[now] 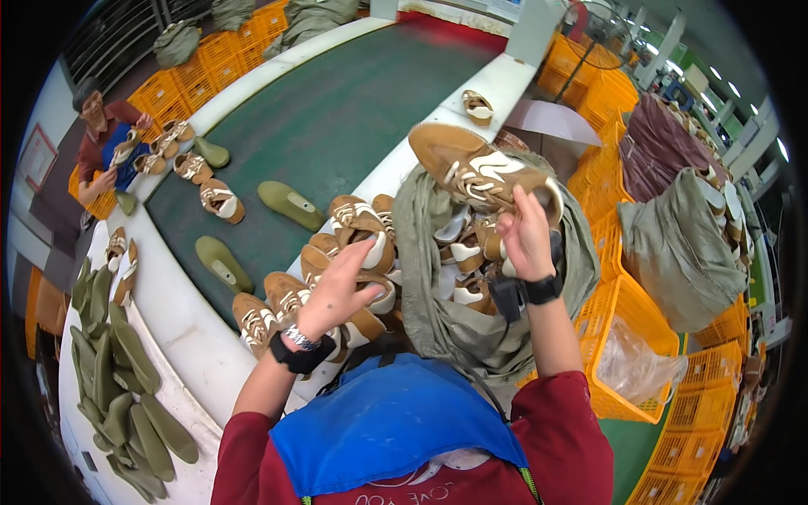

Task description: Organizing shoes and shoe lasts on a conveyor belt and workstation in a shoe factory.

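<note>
My right hand grips a brown sneaker with white trim by its heel, holding it above a grey-green sack. Several similar shoes lie inside the sack's open mouth. My left hand is spread, thumb and fingers apart, over a row of brown-and-white sneakers at the table's near edge. Its fingertips are at the opening of one sneaker; whether they touch it is hard to tell.
Olive shoe lasts and more sneakers lie on the green belt. A pile of lasts sits at left. Across the belt, a co-worker handles a shoe. Orange crates and a filled sack stand at right.
</note>
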`<action>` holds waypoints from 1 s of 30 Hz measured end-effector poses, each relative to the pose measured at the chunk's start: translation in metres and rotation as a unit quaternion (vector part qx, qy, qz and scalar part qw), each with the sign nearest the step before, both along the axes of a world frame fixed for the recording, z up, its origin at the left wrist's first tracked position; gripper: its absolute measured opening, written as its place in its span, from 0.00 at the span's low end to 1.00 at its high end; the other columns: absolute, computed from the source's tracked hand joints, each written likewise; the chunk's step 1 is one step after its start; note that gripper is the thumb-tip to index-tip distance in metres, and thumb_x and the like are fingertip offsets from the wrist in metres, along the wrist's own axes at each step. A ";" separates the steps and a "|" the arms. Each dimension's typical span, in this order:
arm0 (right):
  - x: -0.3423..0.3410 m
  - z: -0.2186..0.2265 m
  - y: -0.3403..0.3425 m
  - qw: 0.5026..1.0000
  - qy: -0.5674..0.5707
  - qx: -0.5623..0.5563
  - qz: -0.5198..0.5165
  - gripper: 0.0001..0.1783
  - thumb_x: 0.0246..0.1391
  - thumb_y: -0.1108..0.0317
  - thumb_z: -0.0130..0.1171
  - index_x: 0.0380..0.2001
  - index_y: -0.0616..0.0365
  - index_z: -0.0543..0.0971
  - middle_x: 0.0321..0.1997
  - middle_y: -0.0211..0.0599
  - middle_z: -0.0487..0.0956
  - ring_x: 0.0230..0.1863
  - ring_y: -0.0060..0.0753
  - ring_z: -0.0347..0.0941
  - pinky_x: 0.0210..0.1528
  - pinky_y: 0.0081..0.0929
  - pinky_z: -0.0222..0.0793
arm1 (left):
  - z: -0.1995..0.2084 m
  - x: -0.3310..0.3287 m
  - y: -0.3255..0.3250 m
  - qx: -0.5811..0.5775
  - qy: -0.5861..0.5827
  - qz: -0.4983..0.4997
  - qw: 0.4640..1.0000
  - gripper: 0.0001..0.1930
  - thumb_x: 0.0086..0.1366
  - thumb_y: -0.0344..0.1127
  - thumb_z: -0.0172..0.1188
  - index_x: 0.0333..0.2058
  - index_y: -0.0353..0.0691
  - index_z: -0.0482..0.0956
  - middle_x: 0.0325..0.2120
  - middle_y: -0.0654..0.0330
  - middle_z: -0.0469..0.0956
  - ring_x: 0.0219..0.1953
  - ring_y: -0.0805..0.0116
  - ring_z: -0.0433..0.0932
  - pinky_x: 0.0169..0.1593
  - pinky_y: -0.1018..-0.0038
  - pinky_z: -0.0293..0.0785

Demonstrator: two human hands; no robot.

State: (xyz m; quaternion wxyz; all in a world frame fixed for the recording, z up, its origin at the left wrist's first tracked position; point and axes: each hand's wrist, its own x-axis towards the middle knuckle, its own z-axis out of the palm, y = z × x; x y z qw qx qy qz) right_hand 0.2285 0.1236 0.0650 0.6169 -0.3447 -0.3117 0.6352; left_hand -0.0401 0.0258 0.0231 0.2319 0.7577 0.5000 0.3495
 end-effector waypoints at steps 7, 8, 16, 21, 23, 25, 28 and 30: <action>-0.104 -0.015 -0.054 0.829 0.283 -0.275 0.396 0.12 0.58 0.60 0.45 0.36 0.55 0.72 0.27 0.26 0.75 0.19 0.17 0.66 0.22 0.16 0.65 | -0.027 0.004 0.004 -0.171 -0.276 0.059 0.944 0.25 0.45 0.33 0.66 0.44 0.32 0.71 0.39 0.57 0.75 0.42 0.69 0.72 0.47 0.73 0.68; -0.116 -0.019 -0.056 0.816 0.295 -0.292 0.401 0.12 0.58 0.60 0.45 0.37 0.55 0.71 0.26 0.26 0.75 0.20 0.18 0.67 0.23 0.16 0.66 | -0.034 -0.004 -0.003 -0.174 -0.355 0.068 0.916 0.26 0.45 0.32 0.66 0.44 0.33 0.70 0.40 0.57 0.74 0.43 0.70 0.72 0.48 0.73 0.68; -0.183 -0.044 -0.066 0.764 0.238 -0.297 0.521 0.16 0.60 0.60 0.41 0.41 0.61 0.69 0.37 0.39 0.75 0.38 0.33 0.73 0.39 0.25 0.71 | -0.049 -0.060 -0.057 -0.051 -0.403 0.220 0.887 0.27 0.53 0.33 0.63 0.48 0.34 0.59 0.42 0.56 0.70 0.45 0.71 0.71 0.47 0.76 0.68; -0.170 -0.029 -0.073 0.814 -0.090 -0.152 0.554 0.16 0.57 0.67 0.46 0.48 0.59 0.65 0.46 0.43 0.73 0.35 0.34 0.74 0.39 0.26 0.72 | -0.074 -0.122 -0.112 -0.074 -0.429 0.318 0.842 0.26 0.53 0.34 0.60 0.49 0.34 0.62 0.41 0.57 0.72 0.42 0.71 0.72 0.45 0.76 0.69; -0.146 -0.040 -0.061 0.834 -0.155 -0.108 0.519 0.16 0.55 0.69 0.47 0.48 0.59 0.66 0.43 0.43 0.75 0.31 0.30 0.75 0.36 0.24 0.73 | -0.076 -0.156 -0.131 -0.163 -0.427 0.411 0.789 0.24 0.52 0.35 0.59 0.47 0.34 0.64 0.34 0.60 0.74 0.32 0.74 0.73 0.35 0.78 0.71; -0.125 -0.044 -0.048 0.862 -0.152 -0.134 0.464 0.15 0.55 0.68 0.48 0.46 0.59 0.66 0.38 0.41 0.76 0.29 0.27 0.75 0.33 0.21 0.73 | -0.086 -0.222 -0.140 -0.089 -0.371 0.460 0.802 0.23 0.53 0.41 0.59 0.44 0.34 0.66 0.30 0.62 0.73 0.27 0.78 0.72 0.28 0.80 0.71; -0.095 -0.060 -0.015 0.896 -0.153 -0.115 0.400 0.15 0.56 0.68 0.48 0.46 0.58 0.66 0.38 0.40 0.76 0.28 0.27 0.74 0.31 0.21 0.72 | -0.073 -0.338 -0.147 -0.092 -0.519 0.517 0.675 0.31 0.54 0.47 0.58 0.52 0.41 0.58 0.31 0.61 0.71 0.28 0.74 0.69 0.31 0.74 0.69; -0.068 -0.076 0.016 0.916 -0.184 -0.123 0.335 0.16 0.55 0.68 0.49 0.47 0.57 0.66 0.38 0.38 0.75 0.28 0.27 0.73 0.31 0.21 0.71 | -0.067 -0.350 -0.143 -0.056 -0.517 0.633 0.573 0.32 0.55 0.45 0.57 0.54 0.43 0.54 0.32 0.60 0.70 0.30 0.73 0.68 0.33 0.72 0.68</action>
